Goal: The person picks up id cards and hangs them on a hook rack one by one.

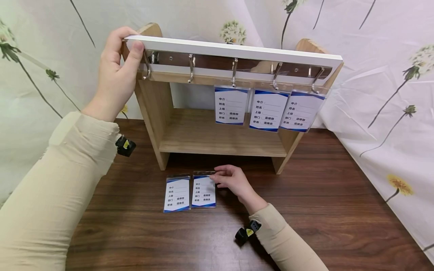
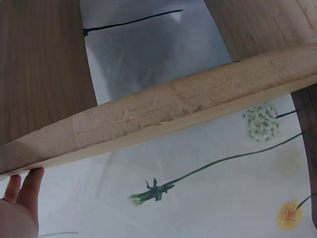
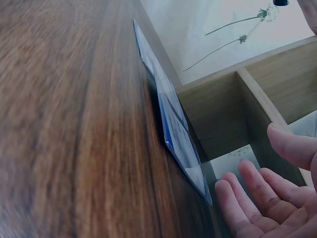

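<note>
In the head view my left hand (image 1: 118,71) grips the left end of the white hook rail (image 1: 217,47) on the wooden rack (image 1: 220,141), thumb in front. The left wrist view shows its fingers (image 2: 30,191) against the wood. My right hand (image 1: 234,184) is at the upper right corner of a badge (image 1: 204,191) lying on the table; contact is unclear. Another badge (image 1: 177,194) lies to its left. In the right wrist view the right hand (image 3: 272,198) has its fingers apart, close to the badges (image 3: 181,139).
Three badges (image 1: 231,106) (image 1: 269,110) (image 1: 302,111) hang from the hooks on the right; the two left hooks (image 1: 191,68) (image 1: 147,66) hold none. The rack stands on a dark wooden table (image 1: 210,241), with flower-patterned cloth (image 1: 369,94) behind and beside it.
</note>
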A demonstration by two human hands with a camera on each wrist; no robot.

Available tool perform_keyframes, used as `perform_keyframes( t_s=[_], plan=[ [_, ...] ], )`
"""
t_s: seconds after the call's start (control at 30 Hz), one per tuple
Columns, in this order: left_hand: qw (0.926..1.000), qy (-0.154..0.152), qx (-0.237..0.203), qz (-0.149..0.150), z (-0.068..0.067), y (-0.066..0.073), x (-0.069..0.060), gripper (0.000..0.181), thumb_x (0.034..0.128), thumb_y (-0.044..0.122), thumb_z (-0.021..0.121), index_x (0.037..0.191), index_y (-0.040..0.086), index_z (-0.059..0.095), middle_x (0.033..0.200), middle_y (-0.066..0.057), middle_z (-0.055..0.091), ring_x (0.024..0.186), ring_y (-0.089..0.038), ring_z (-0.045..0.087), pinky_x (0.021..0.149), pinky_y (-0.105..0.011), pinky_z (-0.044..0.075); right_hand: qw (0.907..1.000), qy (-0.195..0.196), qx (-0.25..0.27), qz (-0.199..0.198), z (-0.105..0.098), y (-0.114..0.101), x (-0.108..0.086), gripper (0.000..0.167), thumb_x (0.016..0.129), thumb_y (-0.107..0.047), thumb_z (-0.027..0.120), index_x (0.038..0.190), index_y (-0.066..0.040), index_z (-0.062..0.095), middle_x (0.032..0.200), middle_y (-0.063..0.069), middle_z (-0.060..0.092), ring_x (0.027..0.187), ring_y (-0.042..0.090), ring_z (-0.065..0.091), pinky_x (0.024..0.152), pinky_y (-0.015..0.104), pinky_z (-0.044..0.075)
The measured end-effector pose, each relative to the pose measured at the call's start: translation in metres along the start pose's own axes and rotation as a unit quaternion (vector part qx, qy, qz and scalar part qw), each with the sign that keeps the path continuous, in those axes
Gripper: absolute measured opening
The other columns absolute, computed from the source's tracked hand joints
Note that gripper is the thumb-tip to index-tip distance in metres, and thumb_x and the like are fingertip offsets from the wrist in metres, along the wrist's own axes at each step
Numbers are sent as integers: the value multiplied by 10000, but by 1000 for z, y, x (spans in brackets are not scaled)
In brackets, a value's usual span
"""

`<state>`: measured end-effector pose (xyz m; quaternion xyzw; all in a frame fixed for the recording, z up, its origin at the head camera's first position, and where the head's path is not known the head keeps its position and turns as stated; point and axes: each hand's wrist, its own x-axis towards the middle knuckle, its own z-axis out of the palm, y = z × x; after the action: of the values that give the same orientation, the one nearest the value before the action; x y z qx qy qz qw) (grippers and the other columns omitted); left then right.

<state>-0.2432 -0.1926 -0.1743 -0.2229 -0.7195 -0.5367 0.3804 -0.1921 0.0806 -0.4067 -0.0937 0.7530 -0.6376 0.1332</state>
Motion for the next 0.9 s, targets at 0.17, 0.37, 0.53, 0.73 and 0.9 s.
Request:
perform_keyframes(
  t_s=[0.17, 0.37, 0.53, 0.73, 0.9],
  plan=[
    [10000, -31, -33, 13, 0, -1, 0, 174, 1027, 171, 511, 1165, 192, 615, 993, 125, 548, 914, -85, 500, 805, -211, 360, 9998, -85, -90, 127, 0, 5, 3, 465, 890, -121, 721, 1284, 77, 575, 1123, 233, 682, 929, 241, 709, 797, 380, 595],
    [10000, -39, -21, 78, 0, -1, 0, 178, 1028, 162, 506, 1170, 179, 612, 1003, 134, 545, 931, -80, 503, 824, -209, 361, 9986, -252, -361, 281, -2, 6, 4, 513, 869, -129, 747, 1309, 60, 562, 1081, 203, 688, 831, 133, 675, 749, 336, 594],
    [9999, -47, 23, 132, 1, -2, 0, 179, 1029, 166, 503, 1173, 176, 609, 1012, 141, 546, 968, -84, 509, 860, -210, 359, 9970, -378, -521, 437, -4, 6, 7, 558, 855, -133, 769, 1336, 39, 543, 1065, 199, 687, 786, 160, 687, 738, 339, 596],
    [9999, -1, -6, 156, 0, -2, 0, 186, 1028, 159, 507, 1181, 140, 610, 1014, 138, 553, 972, -86, 522, 870, -209, 364, 9940, -556, -786, 514, -3, 7, 13, 637, 801, -128, 819, 1340, 52, 531, 990, 167, 685, 713, 140, 642, 687, 311, 585],
    [9999, 12, 25, 167, 0, -3, 0, 184, 1026, 165, 512, 1177, 147, 616, 1007, 140, 557, 957, -84, 526, 865, -207, 366, 9913, -624, -1007, 570, -3, 9, 16, 687, 768, -111, 844, 1350, 52, 519, 905, 112, 669, 693, 125, 609, 646, 273, 556]
  ],
)
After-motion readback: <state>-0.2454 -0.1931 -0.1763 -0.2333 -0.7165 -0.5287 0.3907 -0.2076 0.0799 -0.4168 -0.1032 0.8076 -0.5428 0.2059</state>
